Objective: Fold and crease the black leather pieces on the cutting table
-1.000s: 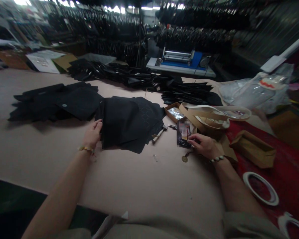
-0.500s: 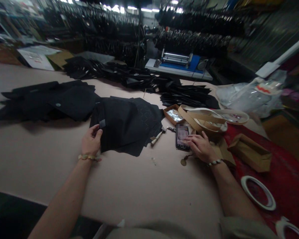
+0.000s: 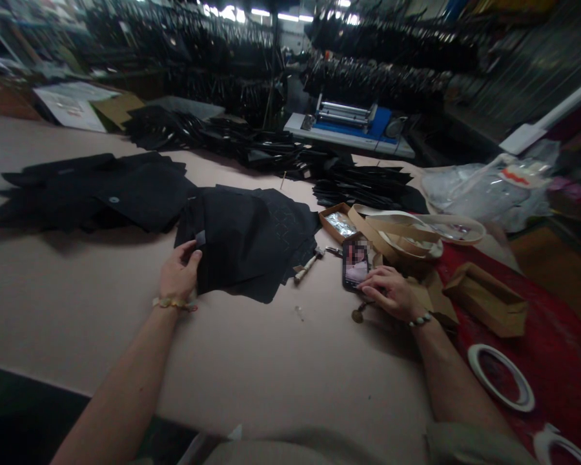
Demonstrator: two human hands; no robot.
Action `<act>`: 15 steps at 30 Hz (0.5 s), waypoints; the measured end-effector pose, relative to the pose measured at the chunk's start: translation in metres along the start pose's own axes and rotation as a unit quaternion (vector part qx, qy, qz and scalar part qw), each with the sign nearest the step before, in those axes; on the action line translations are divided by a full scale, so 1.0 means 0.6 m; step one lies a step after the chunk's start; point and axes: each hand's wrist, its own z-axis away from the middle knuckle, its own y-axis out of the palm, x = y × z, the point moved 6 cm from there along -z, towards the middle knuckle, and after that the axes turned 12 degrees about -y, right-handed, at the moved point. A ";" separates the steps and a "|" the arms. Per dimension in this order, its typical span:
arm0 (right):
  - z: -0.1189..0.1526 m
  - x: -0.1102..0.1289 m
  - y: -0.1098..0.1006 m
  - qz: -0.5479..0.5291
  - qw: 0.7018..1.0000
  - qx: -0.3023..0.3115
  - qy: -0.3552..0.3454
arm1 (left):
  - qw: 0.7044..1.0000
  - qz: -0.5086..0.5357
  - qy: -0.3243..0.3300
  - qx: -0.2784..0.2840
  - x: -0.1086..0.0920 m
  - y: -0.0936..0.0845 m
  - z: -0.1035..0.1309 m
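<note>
My left hand [image 3: 180, 271] pinches the left edge of a black fabric piece [image 3: 237, 239], close to a small grey tab [image 3: 200, 238]. This piece lies on a loose stack, and stitched lines show on its right part. My right hand [image 3: 390, 294] has its fingers stretched out at the lower right edge of a phone [image 3: 356, 268], whose lit screen is partly blurred out. The phone lies flat on the table. Left of it is a small hammer-like tool [image 3: 308, 266] with a wrapped handle. A round brass-coloured tag [image 3: 357, 316] lies below the phone.
More black pieces [image 3: 91, 194] lie at left, and a long row of black pieces [image 3: 252, 145] runs along the back. A blue roller machine [image 3: 348, 119] stands behind. At right are cardboard boxes [image 3: 487, 300], tape rolls [image 3: 501, 378] and a plastic bag [image 3: 489, 187].
My right hand has slid down and slightly right, from over the phone's screen to its lower edge. The picture on the phone has changed. My left hand stays at the fabric edge.
</note>
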 end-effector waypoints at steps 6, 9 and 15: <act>0.000 -0.007 0.002 0.030 0.999 -0.003 0.015 | 1.000 0.004 -0.004 0.004 0.001 0.002 -0.001; 0.002 -0.008 0.000 0.030 0.999 -0.014 0.013 | 1.000 0.015 0.000 0.008 0.003 0.003 -0.002; 0.015 -0.027 -0.015 0.103 0.988 -0.082 0.074 | 1.000 -0.006 -0.013 0.011 0.001 0.002 0.000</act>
